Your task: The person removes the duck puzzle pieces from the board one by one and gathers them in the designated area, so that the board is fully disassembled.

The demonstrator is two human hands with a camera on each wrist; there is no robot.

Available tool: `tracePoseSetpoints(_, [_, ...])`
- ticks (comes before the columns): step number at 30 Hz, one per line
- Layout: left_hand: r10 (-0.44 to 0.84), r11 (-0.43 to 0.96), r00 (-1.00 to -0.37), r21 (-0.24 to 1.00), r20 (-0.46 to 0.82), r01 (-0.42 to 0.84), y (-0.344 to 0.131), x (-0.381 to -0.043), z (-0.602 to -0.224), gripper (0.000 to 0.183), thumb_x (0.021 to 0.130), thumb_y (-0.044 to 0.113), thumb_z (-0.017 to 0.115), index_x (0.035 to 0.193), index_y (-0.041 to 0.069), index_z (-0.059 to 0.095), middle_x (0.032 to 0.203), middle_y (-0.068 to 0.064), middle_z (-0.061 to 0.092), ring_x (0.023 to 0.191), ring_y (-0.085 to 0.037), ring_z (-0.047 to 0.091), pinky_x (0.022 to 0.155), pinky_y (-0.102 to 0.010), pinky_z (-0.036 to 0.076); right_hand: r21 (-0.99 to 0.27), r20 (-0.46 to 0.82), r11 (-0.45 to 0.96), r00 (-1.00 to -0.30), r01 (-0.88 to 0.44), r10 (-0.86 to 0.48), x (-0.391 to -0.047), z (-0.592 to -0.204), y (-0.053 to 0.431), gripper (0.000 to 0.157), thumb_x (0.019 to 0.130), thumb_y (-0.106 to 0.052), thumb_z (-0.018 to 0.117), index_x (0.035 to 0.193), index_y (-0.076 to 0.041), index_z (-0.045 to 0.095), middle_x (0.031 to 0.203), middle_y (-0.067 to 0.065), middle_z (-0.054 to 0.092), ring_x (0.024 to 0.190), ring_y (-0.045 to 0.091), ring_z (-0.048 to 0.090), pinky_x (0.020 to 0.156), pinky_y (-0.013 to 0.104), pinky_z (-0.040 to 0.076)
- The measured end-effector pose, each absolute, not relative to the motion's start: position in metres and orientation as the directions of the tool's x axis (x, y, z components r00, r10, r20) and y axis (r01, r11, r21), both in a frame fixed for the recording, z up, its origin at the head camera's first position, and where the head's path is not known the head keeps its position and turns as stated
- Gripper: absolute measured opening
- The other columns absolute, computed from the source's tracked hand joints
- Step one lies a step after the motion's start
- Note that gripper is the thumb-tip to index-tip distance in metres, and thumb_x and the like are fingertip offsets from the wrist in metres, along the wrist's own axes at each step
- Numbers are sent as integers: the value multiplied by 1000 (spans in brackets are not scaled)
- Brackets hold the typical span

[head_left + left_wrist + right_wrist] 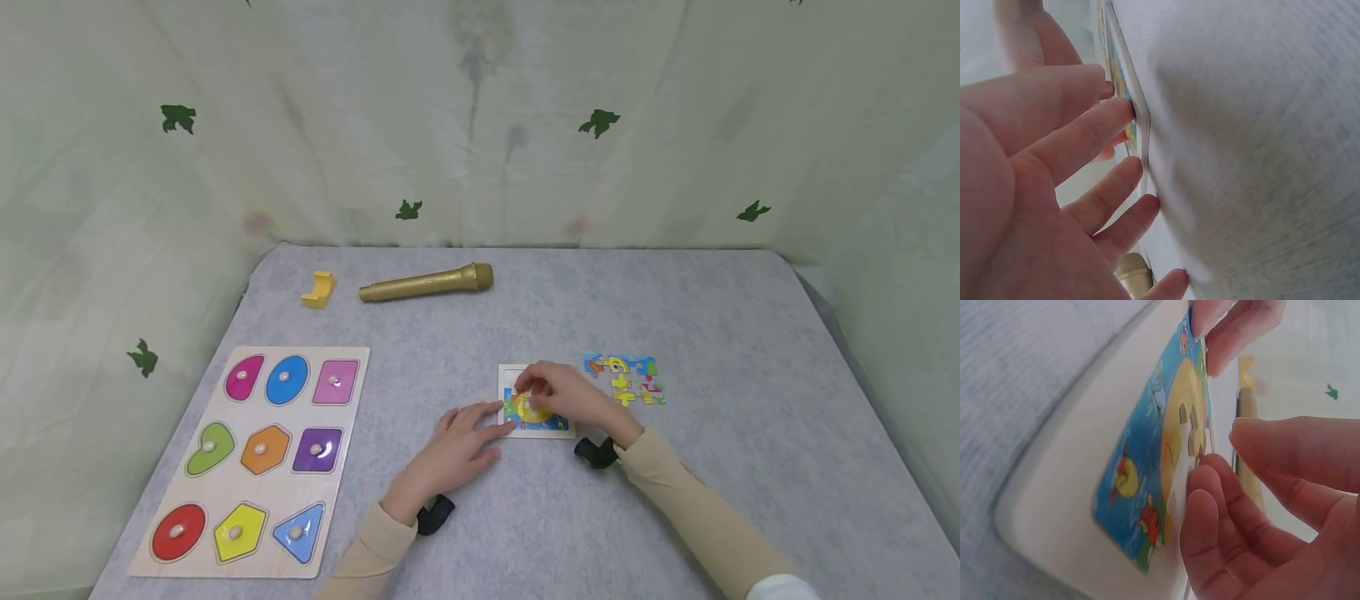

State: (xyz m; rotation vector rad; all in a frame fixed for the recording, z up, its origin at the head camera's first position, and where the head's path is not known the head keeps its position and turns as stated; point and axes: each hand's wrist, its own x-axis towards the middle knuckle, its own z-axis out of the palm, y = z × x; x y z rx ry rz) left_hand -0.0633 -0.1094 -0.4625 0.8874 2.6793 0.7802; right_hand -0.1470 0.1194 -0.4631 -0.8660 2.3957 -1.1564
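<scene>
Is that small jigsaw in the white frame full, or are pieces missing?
Not full: the small white-framed jigsaw shows bare white board beside its yellow part, and loose multicoloured pieces lie on the grey tabletop.

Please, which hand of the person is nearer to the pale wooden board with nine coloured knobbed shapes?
Left. The left hand lies between the board and the small square white-framed jigsaw, touching the latter; the right hand is farther off, over the jigsaw.

Grey table [435, 342]: 9-shape board [288, 490], microphone [427, 284], yellow bracket [322, 290], jigsaw [532, 422], loose pieces [621, 382].
</scene>
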Motion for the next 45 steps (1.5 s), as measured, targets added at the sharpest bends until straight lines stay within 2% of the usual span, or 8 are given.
tracePoseSetpoints(9, [601, 677, -799, 549, -27, 491, -109, -64, -462, 38, 97, 18, 58, 134, 11, 57, 147, -13, 38, 135, -29, 31, 104, -61, 19, -799, -11, 468, -768, -378, -640, -149, -463, 113, 24, 86, 6, 59, 105, -5, 67, 97, 5, 56, 86, 18, 55, 77, 30, 48])
tracePoseSetpoints(17, [601, 674, -799, 550, -20, 494, -109, -65, -462, 38, 96, 19, 58, 134, 11, 58, 146, -13, 39, 135, -29, 32, 104, -61, 19, -803, -7, 445, -740, -397, -673, -153, -467, 108, 24, 85, 11, 55, 96, -7, 66, 93, -1, 63, 81, 15, 54, 76, 29, 47])
tracePoseSetpoints(22, [601, 675, -799, 549, -24, 492, -109, -65, -462, 38, 96, 19, 58, 133, 12, 58, 146, -12, 39, 135, -29, 32, 104, -61, 19, -810, 10, 462, -796, -361, -605, -155, -466, 118, 26, 85, 10, 53, 95, -10, 66, 92, -3, 63, 82, 15, 54, 75, 32, 47])
tracePoseSetpoints(28, [592, 687, -805, 543, -33, 483, -108, -65, -462, 38, 96, 20, 59, 133, 12, 59, 146, -11, 39, 135, -28, 32, 104, -60, 19, -829, 11, 481, -868, -285, -496, -157, -461, 150, 18, 89, 4, 57, 99, -9, 65, 92, 1, 63, 82, 19, 55, 74, 34, 47])
tracePoseSetpoints(35, [585, 687, -810, 554, -37, 470, -108, -64, -461, 38, 96, 19, 59, 133, 12, 59, 146, -11, 39, 135, -28, 32, 105, -60, 17, -821, -9, 511, -890, -253, -456, -156, -464, 192, 14, 89, 5, 60, 101, -1, 64, 91, 7, 64, 78, 20, 55, 67, 30, 46])
tracePoseSetpoints(41, [581, 683, -813, 563, -33, 466, -108, -64, -462, 38, 96, 20, 59, 133, 12, 59, 147, -11, 39, 135, -26, 32, 105, -59, 17, -787, -63, 577, -903, -216, -425, -153, -465, 209, 9, 89, 2, 62, 96, -2, 67, 90, 5, 65, 77, 19, 55, 66, 30, 46])
tracePoseSetpoints(45, [581, 683, -813, 563, -34, 465, -108, -64, -463, 38, 96, 21, 59, 133, 13, 59, 147, -10, 38, 135, -26, 32, 105, -59, 17, -748, -56, 620, -908, -237, -415, -150, -465, 212, 8, 90, 1, 62, 94, -3, 67, 93, 6, 66, 79, 19, 56, 69, 33, 47])
